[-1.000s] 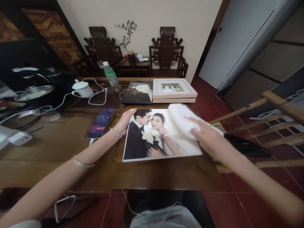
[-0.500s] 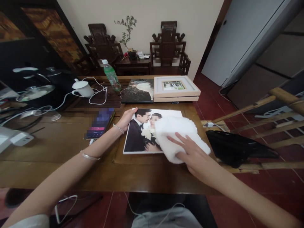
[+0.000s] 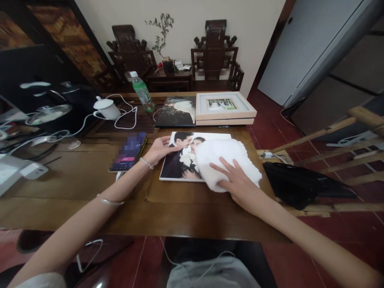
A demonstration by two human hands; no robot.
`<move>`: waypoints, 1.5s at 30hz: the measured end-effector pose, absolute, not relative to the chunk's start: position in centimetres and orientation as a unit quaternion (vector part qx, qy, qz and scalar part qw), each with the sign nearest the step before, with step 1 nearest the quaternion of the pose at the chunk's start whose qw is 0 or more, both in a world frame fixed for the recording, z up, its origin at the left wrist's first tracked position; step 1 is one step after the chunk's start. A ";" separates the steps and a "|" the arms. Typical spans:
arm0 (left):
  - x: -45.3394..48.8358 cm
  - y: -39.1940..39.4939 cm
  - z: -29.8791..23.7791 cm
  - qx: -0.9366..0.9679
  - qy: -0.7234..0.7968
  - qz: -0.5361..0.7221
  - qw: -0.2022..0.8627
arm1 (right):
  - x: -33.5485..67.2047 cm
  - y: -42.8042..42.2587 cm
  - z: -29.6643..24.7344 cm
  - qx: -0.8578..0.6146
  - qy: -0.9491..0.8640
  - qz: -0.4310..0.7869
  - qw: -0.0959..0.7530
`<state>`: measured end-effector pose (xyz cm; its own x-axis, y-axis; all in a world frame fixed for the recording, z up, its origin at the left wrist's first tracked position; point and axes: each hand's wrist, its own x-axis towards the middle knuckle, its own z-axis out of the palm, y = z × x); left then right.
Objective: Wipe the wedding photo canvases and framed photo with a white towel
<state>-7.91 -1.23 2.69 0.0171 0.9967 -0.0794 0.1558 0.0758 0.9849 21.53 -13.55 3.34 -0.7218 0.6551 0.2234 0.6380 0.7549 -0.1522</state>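
A photo panel (image 3: 172, 166) of a couple in wedding clothes lies flat on the wooden table. At its upper left edge is my left hand (image 3: 160, 150), fingers stretched past the edge and thumb over the picture. Whether it touches the panel I cannot tell. A fluffy white cloth (image 3: 228, 154) covers the panel's right part and hangs over its right and near edges. My right hand (image 3: 237, 178) lies on the cloth with spread fingers, pressing it down from above.
Behind the panel are a dark photo panel (image 3: 177, 112) and stacked pale wooden frames (image 3: 226, 108). A green bottle (image 3: 143, 94), lidded white cup (image 3: 106, 109) and phone (image 3: 129, 152) with its cable stand or lie to the left. A black bag (image 3: 295, 184) sits at the right edge.
My left hand's grip on the panel's upper left corner has loosened, and its thumb now extends over the picture. The cloth and right hand stay on the right part. The view has shifted slightly.
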 end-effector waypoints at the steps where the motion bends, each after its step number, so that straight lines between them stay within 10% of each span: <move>1: -7.9 -1.4 2.5 0.562 0.554 0.418 0.451 | 21.5 -13.6 3.3 -0.347 -0.927 0.027 0.138; 13: -7.1 -6.9 1.5 0.817 0.498 0.273 0.104 | 27.4 -7.7 6.6 -0.531 -0.816 -0.079 0.217; 20: -7.0 -6.6 1.2 0.820 0.493 0.273 0.100 | 22.2 -10.2 4.4 -0.384 -0.918 -0.057 0.083; 45: -6.9 -4.3 0.4 0.832 0.459 0.261 0.171 | 21.0 -6.9 4.2 -0.431 -0.898 -0.038 0.081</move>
<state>-6.88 -4.29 0.44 0.4421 0.8532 0.2767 0.6753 -0.5196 0.5235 21.01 -6.88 4.21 -0.6154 0.7677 0.1787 0.7801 0.6257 -0.0013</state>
